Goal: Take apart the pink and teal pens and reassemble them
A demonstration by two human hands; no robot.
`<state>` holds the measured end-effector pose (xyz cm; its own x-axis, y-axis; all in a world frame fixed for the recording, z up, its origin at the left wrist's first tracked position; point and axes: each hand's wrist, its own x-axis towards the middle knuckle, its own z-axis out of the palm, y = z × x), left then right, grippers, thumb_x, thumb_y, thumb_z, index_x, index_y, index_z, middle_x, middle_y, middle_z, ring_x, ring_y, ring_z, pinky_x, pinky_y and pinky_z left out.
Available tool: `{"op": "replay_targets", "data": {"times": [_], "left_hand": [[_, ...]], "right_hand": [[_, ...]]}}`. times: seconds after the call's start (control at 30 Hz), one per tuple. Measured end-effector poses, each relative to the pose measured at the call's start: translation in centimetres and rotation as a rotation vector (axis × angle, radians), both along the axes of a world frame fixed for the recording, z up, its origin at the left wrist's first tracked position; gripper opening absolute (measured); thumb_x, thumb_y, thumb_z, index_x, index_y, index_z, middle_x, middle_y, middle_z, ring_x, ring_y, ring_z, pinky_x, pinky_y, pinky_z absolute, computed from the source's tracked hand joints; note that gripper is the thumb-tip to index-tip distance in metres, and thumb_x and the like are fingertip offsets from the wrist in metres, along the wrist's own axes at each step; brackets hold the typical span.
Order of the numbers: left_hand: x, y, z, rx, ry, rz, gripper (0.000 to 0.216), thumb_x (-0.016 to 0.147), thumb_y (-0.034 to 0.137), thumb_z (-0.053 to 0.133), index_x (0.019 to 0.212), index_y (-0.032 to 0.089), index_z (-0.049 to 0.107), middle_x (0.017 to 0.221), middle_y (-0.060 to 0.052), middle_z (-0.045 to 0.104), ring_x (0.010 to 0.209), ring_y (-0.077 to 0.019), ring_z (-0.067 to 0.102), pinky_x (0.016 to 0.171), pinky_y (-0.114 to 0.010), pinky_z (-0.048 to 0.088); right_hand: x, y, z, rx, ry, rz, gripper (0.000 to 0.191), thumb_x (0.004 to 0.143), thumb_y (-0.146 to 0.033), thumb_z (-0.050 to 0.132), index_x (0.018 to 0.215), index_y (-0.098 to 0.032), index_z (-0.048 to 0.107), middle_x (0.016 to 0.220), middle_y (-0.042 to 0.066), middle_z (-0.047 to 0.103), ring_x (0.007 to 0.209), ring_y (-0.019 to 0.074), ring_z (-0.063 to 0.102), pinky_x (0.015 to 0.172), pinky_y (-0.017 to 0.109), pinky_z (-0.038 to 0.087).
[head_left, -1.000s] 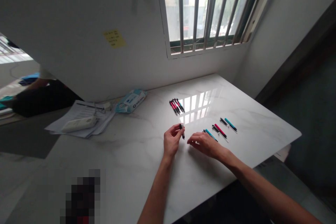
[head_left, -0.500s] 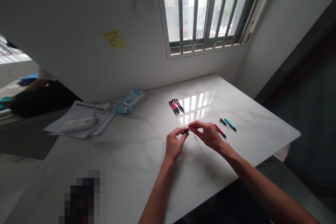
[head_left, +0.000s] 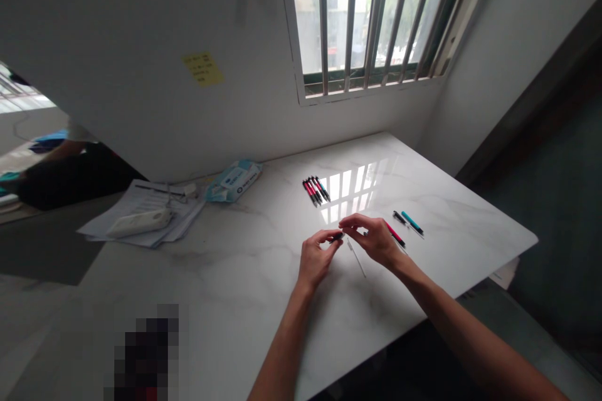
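Below window [head_left: 364, 22], pens [head_left: 315, 190] on marbled tabletop [head_left: 235, 276].

left fingers [head_left: 325, 237] pinched beside right fingers [head_left: 356, 220]

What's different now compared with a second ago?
The right hand moved forward, up close to the left hand. The black pen part in the left hand swung toward sideways. A white refill came into view; one turquoise piece is now hidden. The pen row and wipes pack stayed put.
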<state>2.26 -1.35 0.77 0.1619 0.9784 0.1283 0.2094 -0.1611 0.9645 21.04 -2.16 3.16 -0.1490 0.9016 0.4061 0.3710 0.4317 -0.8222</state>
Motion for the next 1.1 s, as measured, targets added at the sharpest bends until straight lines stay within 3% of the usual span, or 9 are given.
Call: {"op": "replay_targets", "data": {"times": [0.37, 0.47, 0.53, 0.7, 0.83, 1.1], "left_hand": [[-0.1, 0.3, -0.4, -0.047, -0.050, -0.011, 0.024, 0.081, 0.037, 0.081, 0.102, 0.025, 0.085, 0.100, -0.008, 0.083, 0.093, -0.0271, 0.075, 0.091, -0.040, 0.056], [-0.1, 0.3, -0.3, -0.053, -0.063, 0.004, 0.024, 0.081, 0.036, 0.082, 0.102, 0.025, 0.085, 0.099, -0.008, 0.083, 0.093, -0.0266, 0.075, 0.090, -0.039, 0.056], [-0.2, 0.4, -0.3, -0.058, -0.060, 0.020, 0.024, 0.080, 0.036, 0.082, 0.102, 0.025, 0.085, 0.099, -0.008, 0.083, 0.093, -0.0264, 0.075, 0.090, -0.038, 0.057], [-0.4, 0.5, -0.6, -0.063, -0.044, 0.040, 0.027, 0.082, 0.038, 0.080, 0.104, 0.023, 0.084, 0.100, -0.008, 0.082, 0.094, -0.0260, 0.075, 0.092, -0.039, 0.057], [-0.4, 0.6, -0.8, -0.055, -0.037, 0.047, 0.028, 0.081, 0.038, 0.080, 0.104, 0.023, 0.084, 0.101, -0.008, 0.082, 0.094, -0.0251, 0.075, 0.090, -0.038, 0.058], [-0.5, 0.7, -1.1, -0.058, -0.023, 0.056, 0.029, 0.082, 0.040, 0.080, 0.104, 0.022, 0.084, 0.103, -0.009, 0.082, 0.095, -0.0254, 0.074, 0.088, -0.037, 0.058]], "right_hand": [[-0.3, -0.2, 0.3, -0.009, -0.007, -0.001, 0.013, 0.097, -0.029, 0.067, 0.102, -0.026, 0.078, 0.095, 0.002, 0.080, 0.084, 0.0199, 0.076, 0.081, 0.033, 0.061], [-0.1, -0.3, 0.4, 0.018, -0.029, -0.072, 0.017, 0.097, -0.029, 0.065, 0.108, -0.025, 0.076, 0.103, 0.004, 0.080, 0.082, 0.0196, 0.074, 0.077, 0.033, 0.060], [0.4, -0.9, 0.3, 0.009, -0.117, -0.143, 0.016, 0.096, -0.029, 0.065, 0.107, -0.025, 0.075, 0.098, 0.004, 0.079, 0.079, 0.0198, 0.073, 0.074, 0.032, 0.058], [1.6, -4.3, -0.9, -0.303, -0.515, -0.174, 0.021, 0.086, -0.033, 0.079, 0.104, -0.024, 0.074, 0.081, 0.003, 0.076, 0.074, 0.0234, 0.072, 0.068, 0.032, 0.051], [1.4, -6.5, -1.3, -0.535, -0.642, -0.211, 0.014, 0.089, -0.035, 0.074, 0.094, -0.022, 0.073, 0.078, 0.004, 0.077, 0.074, 0.0228, 0.073, 0.069, 0.030, 0.047], [0.5, -4.8, -1.8, -0.524, -0.658, -0.265, 0.013, 0.096, -0.027, 0.065, 0.094, -0.021, 0.076, 0.092, 0.008, 0.080, 0.087, 0.0232, 0.075, 0.078, 0.029, 0.047]]}}
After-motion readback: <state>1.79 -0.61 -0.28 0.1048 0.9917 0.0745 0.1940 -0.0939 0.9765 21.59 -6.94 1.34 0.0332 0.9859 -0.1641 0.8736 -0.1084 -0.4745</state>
